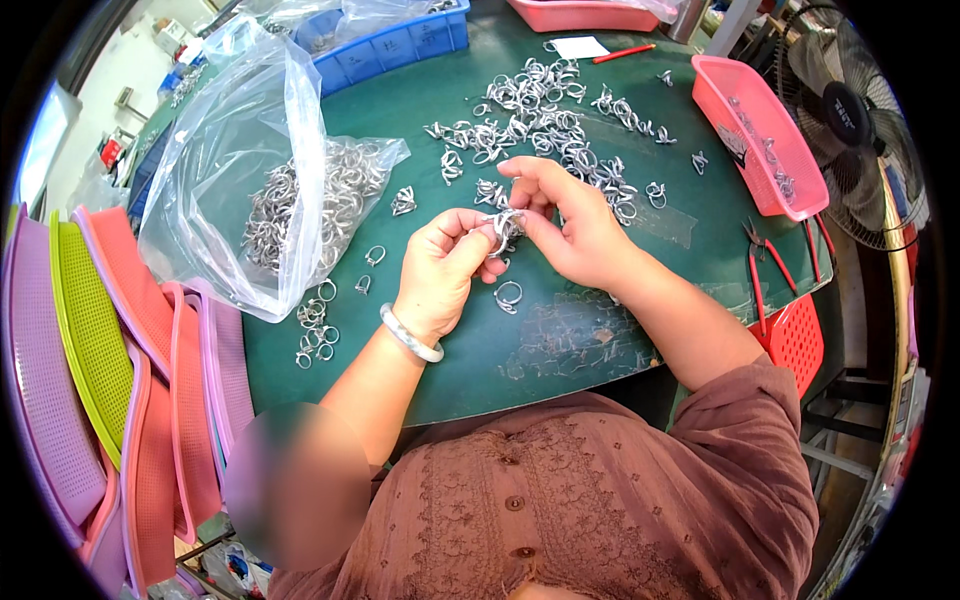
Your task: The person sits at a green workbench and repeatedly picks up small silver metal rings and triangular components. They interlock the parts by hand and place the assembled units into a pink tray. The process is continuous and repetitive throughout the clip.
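Near edge: a person in a brown buttoned shirt (560, 510) at a green tabletop (560, 350). Left hand (440, 265), pale bangle (410, 335) at the wrist, and right hand (570, 220) meet above the tabletop's middle. Fingers of both hands pinched narrow on one small metal clip (505, 228), held between them just off the surface. Clip too small and too covered to tell its long axis or which way it points. Single loose ring (508, 296) lies on the tabletop just below the hands. Left: stack of pink, purple and green trays (110, 370); a few rings (315, 330) near a clear plastic bag (260, 180) full of the same metal parts. Right: red-handled pliers (760, 265) near the edge. Beyond the hands: scattered pile of clips (540, 120). Far right a pink basket (765, 135); far back a blue crate (400, 40), white card (580, 47), red pen (622, 53).
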Action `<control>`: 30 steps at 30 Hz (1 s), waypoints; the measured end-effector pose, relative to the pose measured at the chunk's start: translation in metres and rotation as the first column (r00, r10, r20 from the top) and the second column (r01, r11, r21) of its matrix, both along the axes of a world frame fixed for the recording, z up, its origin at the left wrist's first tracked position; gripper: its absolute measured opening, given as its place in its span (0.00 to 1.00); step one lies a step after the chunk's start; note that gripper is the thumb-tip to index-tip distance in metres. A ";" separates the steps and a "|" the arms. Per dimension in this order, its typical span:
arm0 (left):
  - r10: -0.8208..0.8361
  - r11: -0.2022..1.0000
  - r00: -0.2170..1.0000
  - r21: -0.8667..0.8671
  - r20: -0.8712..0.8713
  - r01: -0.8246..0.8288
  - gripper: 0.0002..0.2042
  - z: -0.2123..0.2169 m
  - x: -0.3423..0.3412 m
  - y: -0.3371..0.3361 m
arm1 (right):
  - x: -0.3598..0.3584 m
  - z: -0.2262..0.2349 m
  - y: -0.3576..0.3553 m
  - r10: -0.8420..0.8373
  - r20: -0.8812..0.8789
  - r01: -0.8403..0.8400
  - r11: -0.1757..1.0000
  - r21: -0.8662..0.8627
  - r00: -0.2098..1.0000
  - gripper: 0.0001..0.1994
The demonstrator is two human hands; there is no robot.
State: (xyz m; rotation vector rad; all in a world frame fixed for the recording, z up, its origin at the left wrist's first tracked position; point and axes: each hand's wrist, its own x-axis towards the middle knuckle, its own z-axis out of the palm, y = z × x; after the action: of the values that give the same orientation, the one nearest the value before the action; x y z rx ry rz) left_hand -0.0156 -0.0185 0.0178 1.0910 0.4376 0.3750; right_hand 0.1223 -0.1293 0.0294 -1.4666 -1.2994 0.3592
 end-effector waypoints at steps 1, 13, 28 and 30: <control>0.006 1.000 1.000 -0.004 0.006 -0.006 0.04 -0.001 0.000 0.001 | 0.000 0.006 -0.001 -0.039 0.225 0.031 0.999 0.040 0.974 0.21; 0.038 0.998 0.999 0.047 -0.010 -0.038 0.04 -0.004 0.001 0.003 | 0.003 0.005 -0.001 0.000 0.447 -0.043 0.995 0.086 0.895 0.08; 0.011 0.958 0.991 0.282 0.132 -0.048 0.15 -0.008 0.004 0.001 | 0.007 0.002 0.000 -0.012 -0.375 -0.085 0.967 -0.241 0.927 0.08; 0.025 0.939 0.988 0.335 0.155 -0.076 0.15 -0.008 0.004 -0.001 | 0.007 0.004 -0.001 -0.006 -0.444 -0.118 0.961 -0.251 0.896 0.09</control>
State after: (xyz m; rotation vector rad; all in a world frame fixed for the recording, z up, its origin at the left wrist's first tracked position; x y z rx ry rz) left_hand -0.0111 -0.0191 0.0099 1.3787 0.2730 0.5894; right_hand 0.1296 -0.1301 0.0329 -1.4622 -0.9476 0.8877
